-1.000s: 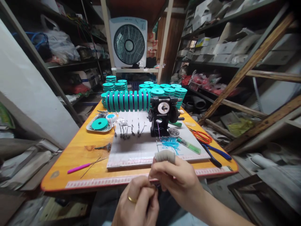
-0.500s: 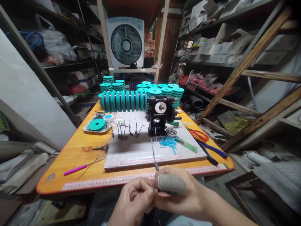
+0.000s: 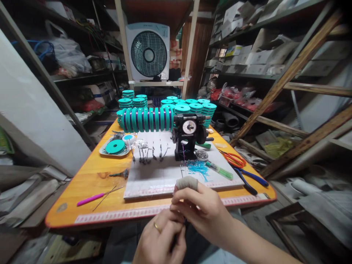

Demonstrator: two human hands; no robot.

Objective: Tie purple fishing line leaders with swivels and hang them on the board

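Observation:
My left hand (image 3: 162, 236), a gold ring on one finger, is closed, its fingertips pinched together just beyond the table's front edge. Touching it from the right, my right hand (image 3: 206, 209) is closed too and wears a grey finger wrap (image 3: 187, 182). A thin purple fishing line (image 3: 184, 150) hangs from the black hand-cranked winder (image 3: 186, 137) and runs down to my fingers, where its end is hidden. On the winder's shaft sits a long row of teal spools (image 3: 147, 119) wound with purple line.
Blue-handled pliers (image 3: 251, 179), orange-handled scissors (image 3: 233, 159), a green tube (image 3: 220, 170) and small blue pieces (image 3: 199, 168) lie right. Left are a pink-handled tool (image 3: 90, 200) and a tray (image 3: 103, 150) with a teal spool. Stacked spools (image 3: 182, 108) stand behind; shelves flank the table.
My right hand has risen and turned, its wrapped finger now over the white board's front edge and covering the slim dark stick seen there. My left hand has rolled over, showing its ring.

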